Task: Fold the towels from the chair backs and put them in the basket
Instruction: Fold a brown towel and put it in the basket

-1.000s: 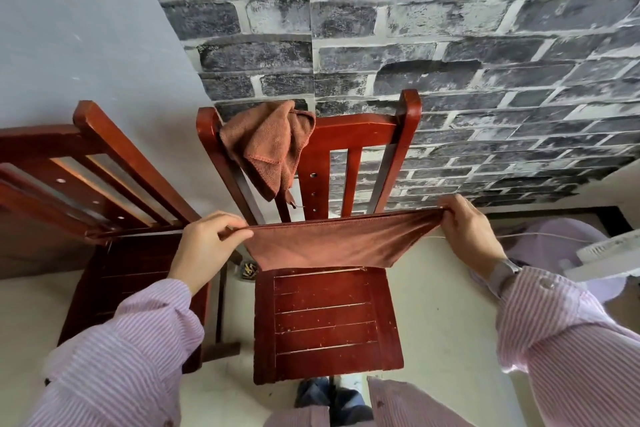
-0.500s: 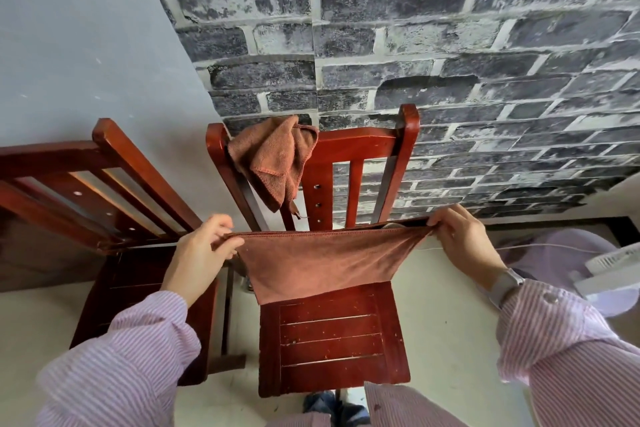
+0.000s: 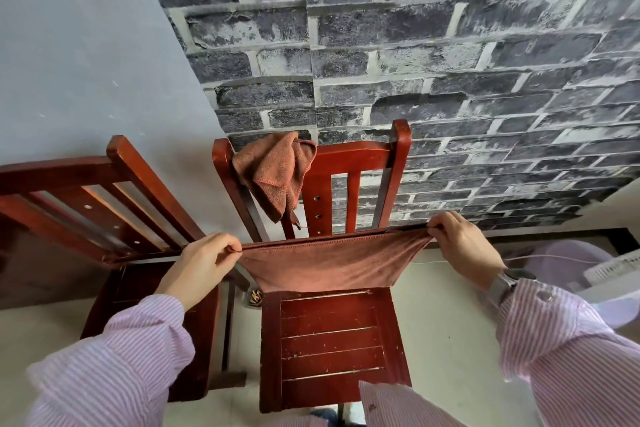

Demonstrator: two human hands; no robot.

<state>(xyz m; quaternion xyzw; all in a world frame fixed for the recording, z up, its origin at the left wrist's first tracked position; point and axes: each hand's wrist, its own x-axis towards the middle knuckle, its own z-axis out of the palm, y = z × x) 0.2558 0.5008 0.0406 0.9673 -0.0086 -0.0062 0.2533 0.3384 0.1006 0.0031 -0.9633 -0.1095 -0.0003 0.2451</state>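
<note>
The left hand (image 3: 202, 262) and right hand (image 3: 462, 246) each pinch a top corner of the brown towel (image 3: 329, 265) tight between thumb and fingers, pulling it taut between the two grips, likely to line up its doubled top edges for a clean fold. It hangs from the grips as a shallow rust-brown panel above the seat of the middle chair (image 3: 332, 340), sagging lightly in the middle, soft and already halved by the look of it. Beyond the grips, a second towel (image 3: 273, 172) waits crumpled on that chair's back rail; no basket shows.
</note>
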